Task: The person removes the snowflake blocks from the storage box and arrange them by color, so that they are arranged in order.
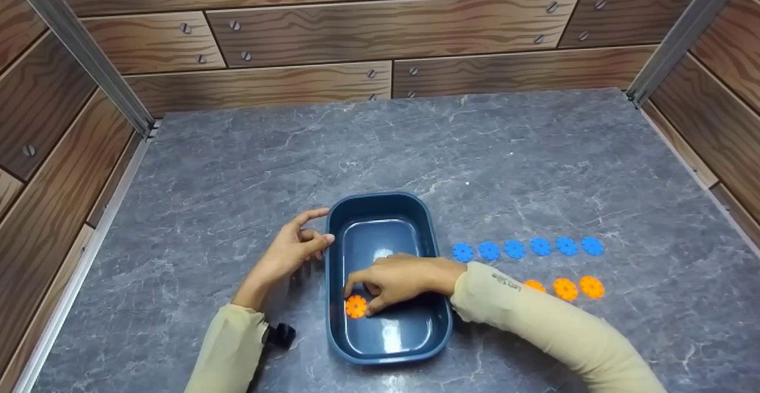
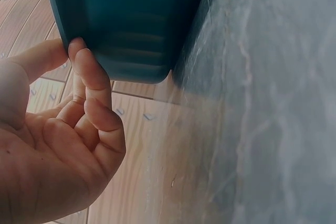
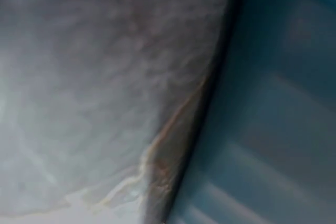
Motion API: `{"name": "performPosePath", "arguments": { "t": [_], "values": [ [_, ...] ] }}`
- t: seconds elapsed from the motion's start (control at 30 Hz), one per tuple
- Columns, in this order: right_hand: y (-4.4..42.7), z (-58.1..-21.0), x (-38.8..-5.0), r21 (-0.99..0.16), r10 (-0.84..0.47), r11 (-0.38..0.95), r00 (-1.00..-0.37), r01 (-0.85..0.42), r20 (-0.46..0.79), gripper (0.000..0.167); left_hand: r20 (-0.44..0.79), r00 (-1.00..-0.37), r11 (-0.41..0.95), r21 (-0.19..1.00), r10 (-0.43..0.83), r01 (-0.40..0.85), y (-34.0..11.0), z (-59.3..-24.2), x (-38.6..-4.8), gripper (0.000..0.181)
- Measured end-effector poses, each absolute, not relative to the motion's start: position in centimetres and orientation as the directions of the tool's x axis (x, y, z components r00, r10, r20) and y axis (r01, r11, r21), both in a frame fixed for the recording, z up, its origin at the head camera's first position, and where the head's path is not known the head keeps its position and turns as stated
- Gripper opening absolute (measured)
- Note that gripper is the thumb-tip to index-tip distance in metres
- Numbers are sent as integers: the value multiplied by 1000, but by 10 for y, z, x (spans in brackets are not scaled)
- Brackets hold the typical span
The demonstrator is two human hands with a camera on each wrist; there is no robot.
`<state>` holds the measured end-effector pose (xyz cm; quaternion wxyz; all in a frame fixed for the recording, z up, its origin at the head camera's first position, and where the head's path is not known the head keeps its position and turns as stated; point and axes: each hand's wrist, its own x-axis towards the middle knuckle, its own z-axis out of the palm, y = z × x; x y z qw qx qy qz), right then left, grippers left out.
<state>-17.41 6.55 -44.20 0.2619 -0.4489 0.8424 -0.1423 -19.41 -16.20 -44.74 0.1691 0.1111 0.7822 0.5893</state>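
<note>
A dark blue rectangular tub (image 1: 389, 360) sits on the marbled table. My left hand (image 1: 292, 244) is at its left side, thumb and index finger at the rim. In the left wrist view, the left hand (image 2: 68, 129) pinches the edge of the tub (image 2: 126, 30), its other fingers curled. My right hand (image 1: 398, 280) reaches into the tub over its right wall. Its thumb and a fingertip pinch the edges of an orange notched disc (image 1: 356, 307) low inside. The right wrist view shows only the tub's outer wall (image 3: 262, 129) and the table, not the hand.
Right of the tub lies a row of several blue notched discs (image 1: 515, 249). Nearer, orange notched discs (image 1: 566, 289) lie in a second row, partly covered by the right sleeve (image 1: 534, 316). Wood-patterned panels (image 1: 297, 37) enclose the table's back and sides.
</note>
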Motion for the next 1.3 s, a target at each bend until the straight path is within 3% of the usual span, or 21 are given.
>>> {"name": "performPosePath", "arguments": {
  "t": [0.77,1.3],
  "values": [
    [64,-443,-172,-358,-858,510,-431,-782,-281,32,-128,-923,267,963,363,-28,-161,-448,-195,55],
    [73,-433,-171,-415,-862,507,-447,-756,-238,30,-119,-920,266,964,372,-17,-162,-448,-195,54]
  ]
}}
